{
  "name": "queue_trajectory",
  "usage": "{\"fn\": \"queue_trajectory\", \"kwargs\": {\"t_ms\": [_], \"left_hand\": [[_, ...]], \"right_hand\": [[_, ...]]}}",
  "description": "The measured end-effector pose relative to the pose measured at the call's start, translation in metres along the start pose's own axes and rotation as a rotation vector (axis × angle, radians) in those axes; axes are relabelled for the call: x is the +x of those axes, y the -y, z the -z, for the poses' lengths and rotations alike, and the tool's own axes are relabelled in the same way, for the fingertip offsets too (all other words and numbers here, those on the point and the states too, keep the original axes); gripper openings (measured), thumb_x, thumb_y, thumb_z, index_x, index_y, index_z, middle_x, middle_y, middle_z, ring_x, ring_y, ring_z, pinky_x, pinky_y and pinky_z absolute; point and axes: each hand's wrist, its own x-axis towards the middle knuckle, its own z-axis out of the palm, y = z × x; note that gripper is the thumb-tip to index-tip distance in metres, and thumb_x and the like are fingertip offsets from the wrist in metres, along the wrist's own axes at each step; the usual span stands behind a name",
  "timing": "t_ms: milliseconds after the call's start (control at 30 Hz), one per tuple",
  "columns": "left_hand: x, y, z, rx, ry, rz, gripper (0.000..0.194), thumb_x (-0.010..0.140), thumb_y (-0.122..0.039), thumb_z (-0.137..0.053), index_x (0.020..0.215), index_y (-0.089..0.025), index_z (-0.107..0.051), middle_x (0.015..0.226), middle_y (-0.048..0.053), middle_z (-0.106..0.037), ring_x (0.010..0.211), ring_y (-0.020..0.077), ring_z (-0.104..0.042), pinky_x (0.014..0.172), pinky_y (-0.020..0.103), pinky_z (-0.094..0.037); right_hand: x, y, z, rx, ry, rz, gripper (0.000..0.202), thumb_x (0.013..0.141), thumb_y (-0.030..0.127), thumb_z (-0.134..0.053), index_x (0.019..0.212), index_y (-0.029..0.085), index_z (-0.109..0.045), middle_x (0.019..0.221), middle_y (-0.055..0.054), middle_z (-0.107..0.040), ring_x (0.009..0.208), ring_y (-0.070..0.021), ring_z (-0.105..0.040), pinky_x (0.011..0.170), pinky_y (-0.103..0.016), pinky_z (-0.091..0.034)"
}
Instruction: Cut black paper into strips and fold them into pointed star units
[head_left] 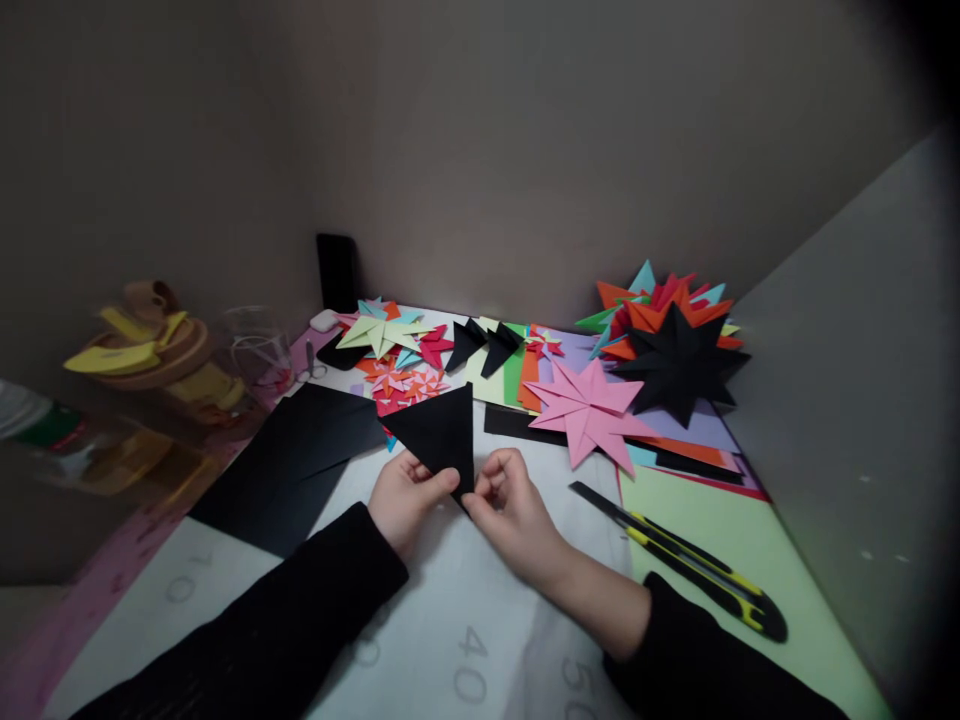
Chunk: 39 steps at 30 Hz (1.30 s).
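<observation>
In the head view, your left hand [405, 497] and right hand [521, 520] pinch a black folded-paper triangle [442, 430] near its lower corner, over the middle of the white, number-printed table [420, 620]; a yellow-and-black utility knife [705, 568] lies toward the right edge.

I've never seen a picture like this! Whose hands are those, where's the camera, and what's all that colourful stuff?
There's no robot here, just one person's two bare hands. The camera is worn on their head, looking forward and down, so you see roughly what they see. The left hand holds a piece of folded black paper, and the right hand pinches its lower edge. On the table are pointy paper stars, like a pink star and a black star. Black sheets lie on the left; a yellow-and-black knife lies on the right.
</observation>
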Motion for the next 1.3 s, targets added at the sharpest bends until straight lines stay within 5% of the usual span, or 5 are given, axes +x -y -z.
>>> {"fn": "queue_trajectory", "kwargs": {"t_ms": [500, 633, 733, 933, 1300], "left_hand": [[0.003, -0.007, 0.000, 0.000, -0.065, -0.012, 0.035, 0.062, -0.024, -0.078, 0.091, -0.015, -0.062, 0.087, 0.005, -0.070, 0.079, 0.0164, -0.064, 0.074, 0.027, -0.048], [0.001, -0.007, 0.002, 0.238, 0.041, -0.059, 0.034, 0.063, -0.028, -0.077, 0.090, -0.013, -0.062, 0.083, 0.005, -0.068, 0.077, 0.0178, -0.062, 0.071, 0.028, -0.047], [-0.002, -0.007, 0.003, 0.391, 0.130, -0.066, 0.032, 0.065, -0.033, -0.075, 0.086, -0.013, -0.062, 0.080, 0.005, -0.066, 0.074, 0.0178, -0.058, 0.068, 0.027, -0.045], [0.001, -0.009, 0.008, 0.337, 0.223, -0.089, 0.040, 0.081, -0.052, -0.052, 0.087, -0.014, -0.062, 0.079, 0.005, -0.061, 0.072, 0.0159, -0.054, 0.067, 0.027, -0.042], [-0.006, -0.018, 0.006, 0.558, 0.318, -0.118, 0.021, 0.075, -0.033, -0.064, 0.087, -0.016, -0.058, 0.073, 0.001, -0.055, 0.065, 0.0124, -0.048, 0.063, 0.024, -0.038]], "right_hand": [[-0.003, 0.004, 0.002, 0.018, 0.028, -0.085, 0.023, 0.077, 0.015, -0.053, 0.087, 0.025, -0.034, 0.052, 0.012, -0.037, 0.044, -0.0079, -0.036, 0.045, -0.020, -0.029], [0.002, 0.002, 0.007, 0.052, -0.009, -0.084, 0.024, 0.078, 0.026, -0.059, 0.094, 0.023, -0.042, 0.054, 0.010, -0.040, 0.047, -0.0088, -0.038, 0.047, -0.021, -0.030], [0.006, -0.002, 0.009, 0.093, -0.035, -0.111, 0.017, 0.076, 0.031, -0.061, 0.074, 0.019, -0.049, 0.058, 0.006, -0.044, 0.052, -0.0096, -0.041, 0.049, -0.023, -0.032], [0.012, -0.010, 0.011, 0.258, -0.120, -0.221, 0.014, 0.071, 0.030, -0.065, 0.070, 0.018, -0.059, 0.053, 0.004, -0.052, 0.048, -0.0111, -0.045, 0.047, -0.024, -0.034], [0.013, -0.013, 0.013, 0.393, -0.179, -0.156, 0.011, 0.066, 0.025, -0.069, 0.072, 0.018, -0.064, 0.065, 0.000, -0.061, 0.059, -0.0154, -0.055, 0.056, -0.027, -0.043]]}}
